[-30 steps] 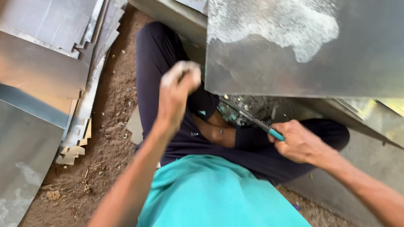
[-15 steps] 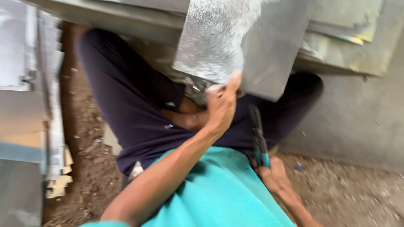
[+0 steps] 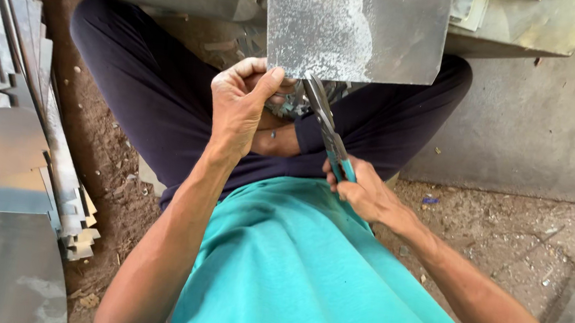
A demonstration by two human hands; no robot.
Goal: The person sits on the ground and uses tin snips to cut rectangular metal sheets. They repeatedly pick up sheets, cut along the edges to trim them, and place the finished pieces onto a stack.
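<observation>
The flat grey sheet-metal piece [image 3: 356, 28] is pinched at its lower-left corner by the left hand [image 3: 240, 104] – kept steady, probably – while teal-handled tin snips [image 3: 326, 126] are gripped shut-fisted in the right hand [image 3: 365, 190].

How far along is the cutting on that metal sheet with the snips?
Barely begun. The left hand grips the lower edge of the grey galvanised metal sheet; the right hand holds the teal-handled tin snips, blades at that edge. No cut line is visible, so nearly all cutting remains.
</observation>
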